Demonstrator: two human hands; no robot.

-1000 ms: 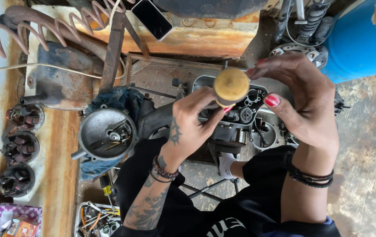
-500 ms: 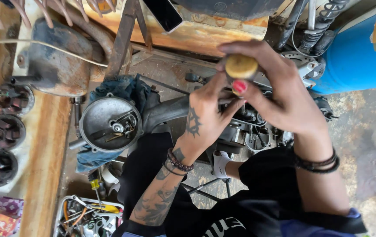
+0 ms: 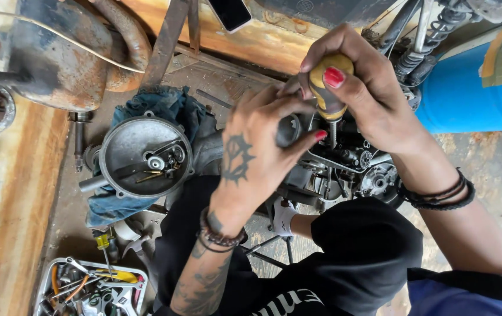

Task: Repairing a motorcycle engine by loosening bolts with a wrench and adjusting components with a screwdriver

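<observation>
- Screwdriver, yellow handle, is standing upright over the engine, near frame centre-right; its shaft is pointing down into the engine parts, tip hidden among them.
- Right hand is wrapping the handle from above, fingers closed on it, thumb pressing the handle top.
- Left hand is lying just beside the handle, fingers curled toward the shaft; index fingertip is touching near the shaft. Cannot tell whether it is gripping anything.
- Engine is sitting between the person's knees, gears and a round housing showing to the right of the shaft.
- Round grey cover is resting on a blue rag, left of the left hand, small parts lying inside it.
- Tray of mixed tools is sitting at lower left.
- Phone is lying on the orange ledge at top.
- Blue drum is standing at right.
</observation>
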